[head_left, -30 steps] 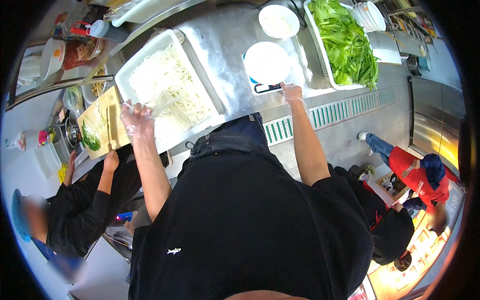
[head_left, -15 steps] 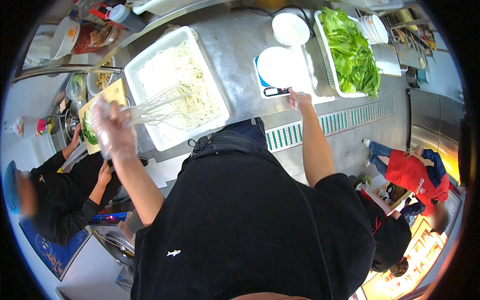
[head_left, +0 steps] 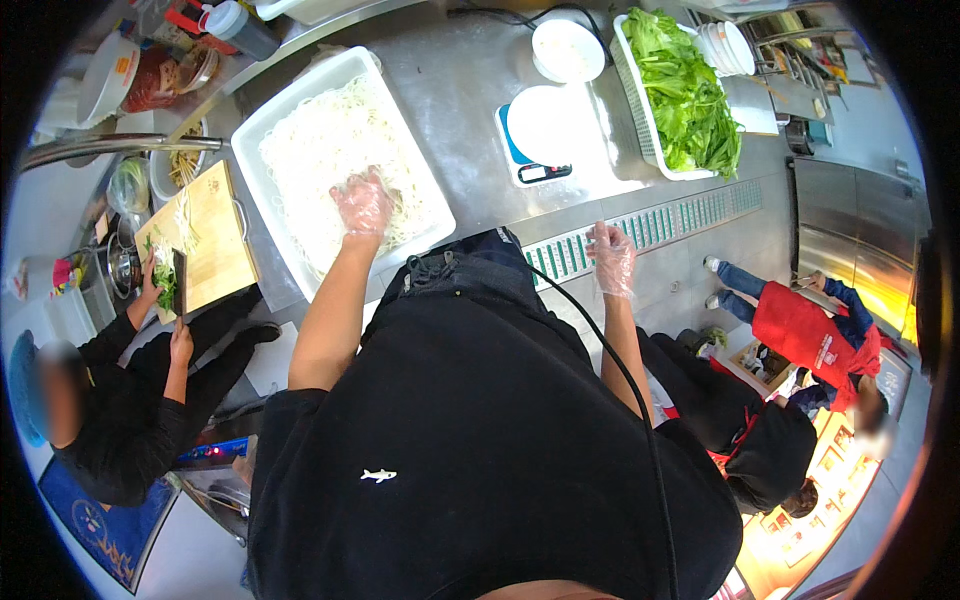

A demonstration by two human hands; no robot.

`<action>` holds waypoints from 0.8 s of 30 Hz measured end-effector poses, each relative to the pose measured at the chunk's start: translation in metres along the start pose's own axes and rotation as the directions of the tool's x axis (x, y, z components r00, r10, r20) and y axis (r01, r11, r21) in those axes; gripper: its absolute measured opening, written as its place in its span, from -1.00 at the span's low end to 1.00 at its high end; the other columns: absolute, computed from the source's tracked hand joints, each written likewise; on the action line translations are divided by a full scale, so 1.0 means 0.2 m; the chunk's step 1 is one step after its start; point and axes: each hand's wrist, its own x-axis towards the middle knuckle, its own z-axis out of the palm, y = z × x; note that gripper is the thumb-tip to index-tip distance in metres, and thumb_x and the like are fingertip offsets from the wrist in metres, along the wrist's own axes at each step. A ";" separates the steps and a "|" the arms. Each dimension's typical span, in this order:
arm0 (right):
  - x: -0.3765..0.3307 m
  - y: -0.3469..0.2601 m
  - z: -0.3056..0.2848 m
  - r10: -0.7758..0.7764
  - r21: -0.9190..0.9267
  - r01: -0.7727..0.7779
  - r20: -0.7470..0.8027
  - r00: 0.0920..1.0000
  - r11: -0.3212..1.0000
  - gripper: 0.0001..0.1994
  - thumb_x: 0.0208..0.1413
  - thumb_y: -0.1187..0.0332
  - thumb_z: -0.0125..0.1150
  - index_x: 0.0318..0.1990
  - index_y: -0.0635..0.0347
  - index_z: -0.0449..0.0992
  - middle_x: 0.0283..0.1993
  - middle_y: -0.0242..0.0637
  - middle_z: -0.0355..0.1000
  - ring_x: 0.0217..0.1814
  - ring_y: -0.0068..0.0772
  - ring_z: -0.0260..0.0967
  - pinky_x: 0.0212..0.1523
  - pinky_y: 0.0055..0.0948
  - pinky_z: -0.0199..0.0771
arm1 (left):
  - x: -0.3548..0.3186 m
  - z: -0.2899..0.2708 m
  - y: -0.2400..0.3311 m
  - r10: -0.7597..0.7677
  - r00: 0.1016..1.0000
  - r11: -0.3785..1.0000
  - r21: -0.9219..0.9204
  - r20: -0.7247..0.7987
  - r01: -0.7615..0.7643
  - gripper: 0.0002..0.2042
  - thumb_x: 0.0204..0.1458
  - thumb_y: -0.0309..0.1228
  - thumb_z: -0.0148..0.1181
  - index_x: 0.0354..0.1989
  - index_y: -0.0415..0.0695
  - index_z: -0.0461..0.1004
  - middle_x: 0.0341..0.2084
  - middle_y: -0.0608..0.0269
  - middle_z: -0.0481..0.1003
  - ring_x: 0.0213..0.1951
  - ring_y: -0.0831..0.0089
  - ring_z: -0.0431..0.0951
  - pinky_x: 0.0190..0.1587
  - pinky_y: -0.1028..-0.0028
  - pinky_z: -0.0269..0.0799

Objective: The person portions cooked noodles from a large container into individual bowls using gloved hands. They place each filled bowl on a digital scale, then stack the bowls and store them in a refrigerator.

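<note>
My left hand (head_left: 362, 205), in a clear plastic glove, is down on the pale noodles (head_left: 315, 135) in a white rectangular tray (head_left: 253, 165). Its fingers curl into the strands, and the fingertips are partly hidden. Off the counter's front edge hangs my right hand (head_left: 612, 262), also gloved, with loosely bent fingers apart and nothing in them. Beyond it a kitchen scale (head_left: 545, 172) with a dark display carries a round white bowl or plate (head_left: 548, 125), whose inside is washed out by glare.
Behind the scale is a white tub (head_left: 568, 52); right of it, a white basket (head_left: 640, 95) holds leafy greens (head_left: 680, 100). At left, a co-worker (head_left: 120, 400) holds a knife (head_left: 180, 285) over a cutting board (head_left: 215, 240). Two other people are at right. A black cable (head_left: 640, 390) crosses my front.
My left hand has come down and right, from lifted noodles beside the tray into the noodles within it. My right hand has left the scale's edge and drawn back toward me.
</note>
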 end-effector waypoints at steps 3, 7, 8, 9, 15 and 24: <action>-0.03 -0.14 -0.05 -0.050 -0.002 0.050 -0.044 0.998 0.999 -0.65 0.36 0.17 0.22 -0.24 0.36 0.60 -0.36 -0.27 0.58 -0.43 -0.59 0.43 -0.36 -0.52 0.45 | -0.04 -0.23 0.04 0.001 0.998 0.987 -0.162 -0.063 -0.011 -0.47 0.11 -0.01 0.30 0.12 -0.14 0.58 -0.06 0.02 0.65 0.08 0.14 0.60 0.25 -0.05 0.30; -0.04 -0.42 -0.03 -0.131 -0.045 0.130 -0.025 0.991 0.991 -0.66 0.35 0.16 0.24 -0.19 0.35 0.61 -0.32 -0.31 0.60 -0.38 -0.59 0.44 -0.28 -0.52 0.46 | -0.12 -0.43 -0.13 -0.217 0.964 0.658 -0.752 -0.153 0.029 -0.73 0.12 -0.27 0.33 -0.19 -0.26 0.66 -0.40 0.01 0.65 -0.32 0.26 0.64 -0.20 0.29 0.51; -0.03 -0.46 -0.02 -0.154 -0.056 0.153 -0.025 0.988 0.987 -0.66 0.35 0.16 0.24 -0.18 0.35 0.61 -0.32 -0.31 0.60 -0.37 -0.58 0.44 -0.27 -0.52 0.46 | -0.15 -0.49 -0.15 -0.218 0.949 0.632 -0.774 -0.226 -0.039 -0.73 0.12 -0.28 0.33 -0.19 -0.27 0.66 -0.41 0.03 0.65 -0.33 0.27 0.63 -0.19 0.29 0.50; 0.00 -0.52 -0.01 -0.182 -0.076 0.180 -0.018 0.983 0.981 -0.66 0.35 0.16 0.24 -0.17 0.36 0.61 -0.31 -0.32 0.60 -0.37 -0.58 0.44 -0.26 -0.52 0.46 | -0.17 -0.54 -0.18 -0.230 0.928 0.597 -0.795 -0.293 -0.103 -0.74 0.11 -0.30 0.33 -0.20 -0.27 0.65 -0.42 0.04 0.64 -0.33 0.29 0.61 -0.18 0.28 0.49; 0.27 -0.42 0.05 -0.100 0.061 0.098 0.035 0.994 0.993 -0.62 0.31 0.11 0.28 -0.13 0.35 0.61 -0.26 -0.25 0.63 -0.35 -0.51 0.51 -0.29 -0.49 0.52 | -0.25 -0.84 -0.21 -0.241 0.816 0.662 -0.703 -0.526 -0.258 -0.71 0.09 -0.37 0.32 -0.09 -0.30 0.62 -0.27 -0.04 0.65 -0.20 0.30 0.62 -0.06 0.31 0.48; 1.04 0.56 0.36 0.039 -0.328 -0.015 0.069 0.997 0.945 -0.61 0.19 0.10 0.43 -0.33 0.33 0.60 -0.44 -0.20 0.59 -0.56 -0.39 0.48 -0.54 -0.37 0.48 | -0.40 -0.91 -0.21 -0.420 0.881 -0.083 -0.957 -0.219 -0.278 -0.70 -0.01 -0.38 0.23 -0.19 -0.33 0.68 -0.12 0.09 0.64 -0.06 0.27 0.60 0.16 0.36 0.39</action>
